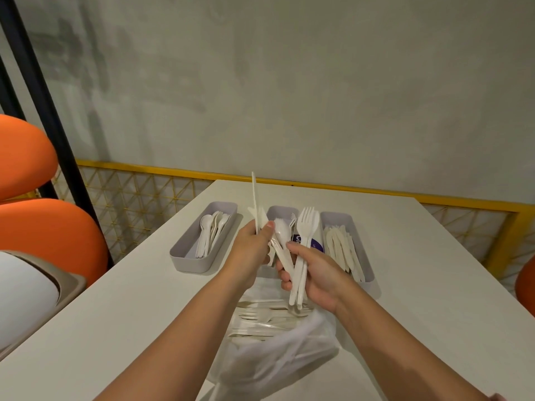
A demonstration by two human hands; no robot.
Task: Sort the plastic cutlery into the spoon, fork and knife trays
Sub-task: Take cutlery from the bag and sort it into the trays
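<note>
Three grey trays stand side by side on the white table. The left tray [185,250] holds several spoons [209,233], the middle tray [279,212] is mostly hidden behind my hands, and the right tray [365,264] holds several knives [343,250]. My left hand [251,250] grips white knives [255,204] that point upward. My right hand [314,273] holds a bunch of forks [308,224] and a spoon [281,231] in front of the middle tray. Below my hands, a clear plastic bag [278,351] holds more loose cutlery [260,319].
Orange chairs [43,238] and a black post [43,91] stand to the left of the table. A white and beige container [31,296] sits at the table's left edge. A yellow mesh rail [144,192] runs behind the table below a grey wall.
</note>
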